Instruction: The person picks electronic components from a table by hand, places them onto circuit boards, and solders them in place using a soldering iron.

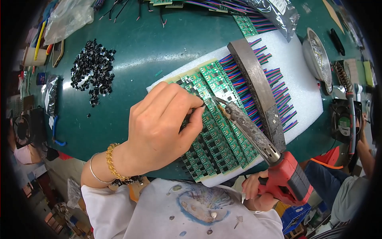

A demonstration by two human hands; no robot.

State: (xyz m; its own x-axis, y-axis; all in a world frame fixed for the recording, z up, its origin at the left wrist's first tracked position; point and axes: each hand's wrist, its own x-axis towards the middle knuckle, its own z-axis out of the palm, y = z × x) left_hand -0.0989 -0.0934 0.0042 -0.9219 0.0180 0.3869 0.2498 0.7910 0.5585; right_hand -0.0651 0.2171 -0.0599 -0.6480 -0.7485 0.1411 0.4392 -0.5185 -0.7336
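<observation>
Nearest the camera, the left hand (161, 119) is bent over the work, thumb and forefinger pinching a small black part (203, 104). A yellow beaded bracelet (112, 161) and a thin silvery bangle (94, 172) circle its wrist. The right hand (254, 185) wraps its fingers round the handle of a red soldering gun (287, 179), whose barrel slants up and to the left; its tip is just beside the left fingertips, but whether it touches the board I cannot tell.

Beneath both lie green circuit boards (220, 133) in side-by-side strips, many carrying rows of black parts. Red, blue and black wires (277, 79) run from their right edge, and a heavy metal bar (254, 81) lies across these. All this is on a white foam sheet (308, 105) on a dark green table (115, 127).

Farther left, a loose pile of black components (93, 65) sits on the tabletop, with a clear plastic bag (71, 22) above it. On the right are a metal bowl (308, 59), tilted, and a small black fan (341, 113).
</observation>
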